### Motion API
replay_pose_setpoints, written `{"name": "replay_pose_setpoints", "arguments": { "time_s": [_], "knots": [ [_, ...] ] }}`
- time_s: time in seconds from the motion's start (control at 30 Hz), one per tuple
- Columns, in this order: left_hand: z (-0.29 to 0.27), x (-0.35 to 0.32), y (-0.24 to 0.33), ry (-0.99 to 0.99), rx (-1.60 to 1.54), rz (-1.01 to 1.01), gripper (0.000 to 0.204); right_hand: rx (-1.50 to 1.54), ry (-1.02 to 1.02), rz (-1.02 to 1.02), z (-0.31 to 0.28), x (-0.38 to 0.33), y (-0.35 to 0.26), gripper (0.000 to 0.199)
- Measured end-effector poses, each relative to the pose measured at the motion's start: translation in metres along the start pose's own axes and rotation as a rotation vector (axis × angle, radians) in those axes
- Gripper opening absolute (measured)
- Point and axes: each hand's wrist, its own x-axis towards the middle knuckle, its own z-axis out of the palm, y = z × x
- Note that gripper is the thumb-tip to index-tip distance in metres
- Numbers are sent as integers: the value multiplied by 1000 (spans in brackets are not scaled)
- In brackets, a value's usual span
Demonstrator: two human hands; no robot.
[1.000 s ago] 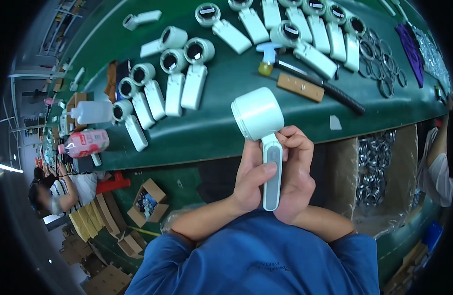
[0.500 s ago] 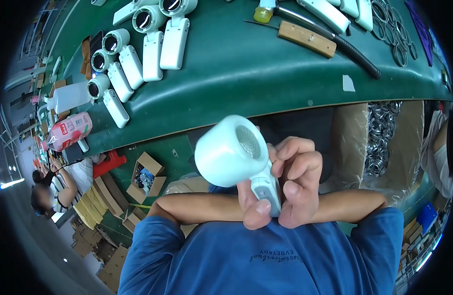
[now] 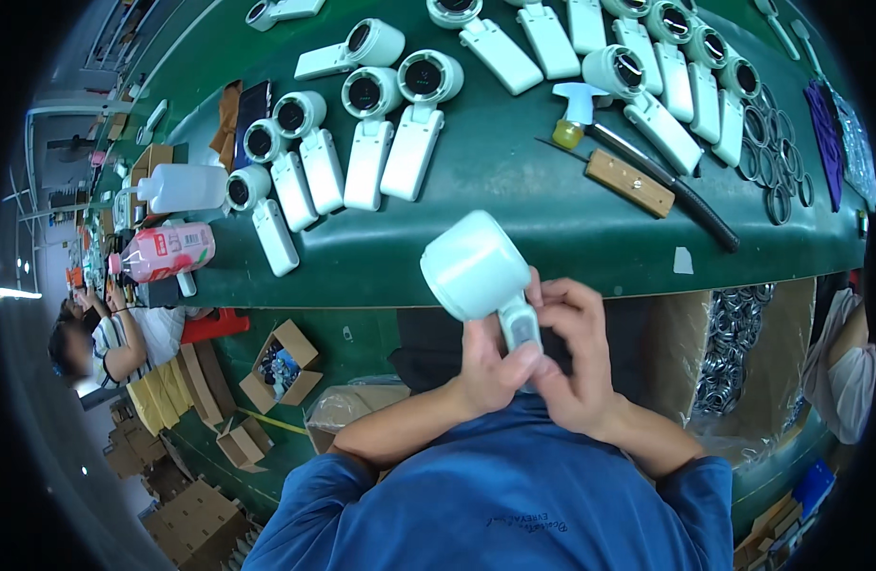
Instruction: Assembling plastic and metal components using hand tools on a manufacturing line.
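A pale white handheld fan (image 3: 474,266) is held up in front of my chest, at the table's near edge. Its wide round head tilts to the upper left, and its short grey-buttoned handle points down toward me. My left hand (image 3: 492,373) grips the handle from the left, thumb pressed by the button. On the other side, my right hand (image 3: 579,366) has its fingers curled round the handle, the thumb low on it. The fan's front grille is hidden from view. Several similar fans (image 3: 414,157) with dark round screens lie in rows on the green table (image 3: 381,257).
At right on the table are a wooden-handled pointed tool (image 3: 630,183), a black-gripped rod (image 3: 697,207), a small spray bottle (image 3: 571,114) and grey rings (image 3: 778,143). A carton of metal rings (image 3: 671,366) stands below. Bottles (image 3: 167,252) line the left; another person (image 3: 124,352) sits beyond.
The fan has moved away from my chest toward the table and turned, so its grille no longer shows. Both hands remain on the handle. My view has shifted, showing more of the table.
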Motion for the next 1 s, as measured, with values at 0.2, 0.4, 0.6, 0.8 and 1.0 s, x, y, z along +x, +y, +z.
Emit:
{"name": "replay_pose_setpoints", "arguments": {
  "time_s": [0.2,0.4,0.6,0.8,1.0],
  "knots": [
    [-22,12,11,-128,30,-251,81,-777,55,-162,-69,60,21,41],
    [-37,10,8,-334,-76,-60,75,-1020,109,-92,-101,71,56,42],
    [-49,20,31,-655,-271,99,72,-964,60,-113,-93,67,50,44],
    [-51,23,52,-553,-157,101,66,-897,47,-17,-89,65,53,43],
    [-53,30,39,-71,-46,-31,41,-757,25,-20,-87,58,13,45]
  ]
}}
